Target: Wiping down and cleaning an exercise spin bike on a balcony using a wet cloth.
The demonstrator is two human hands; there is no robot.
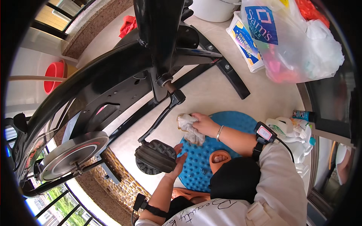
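Observation:
A crumpled, stained pale cloth [190, 128] is gripped in my right hand [205, 124], over the far part of a round blue textured mat [195, 166]. My left hand [180, 162] is at the right side of a black exercise-bike pedal [155, 156], fingers apart. Part of that hand is behind the pedal, and whether it touches the pedal I cannot tell. From the pedal, a crank arm [158, 121] slants up to the axle on the black frame of the exercise bike [113, 67]. The bike's metal flywheel [75, 155] shows at the left.
An orange slipper [212, 163] with my foot in it rests on the mat. Several plastic bottles [299, 130] stand at the right. A Sam's Club plastic bag [285, 56], a printed tub [246, 42] and a white bucket [213, 10] are at the back. The bike's black floor bar [233, 76] lies ahead.

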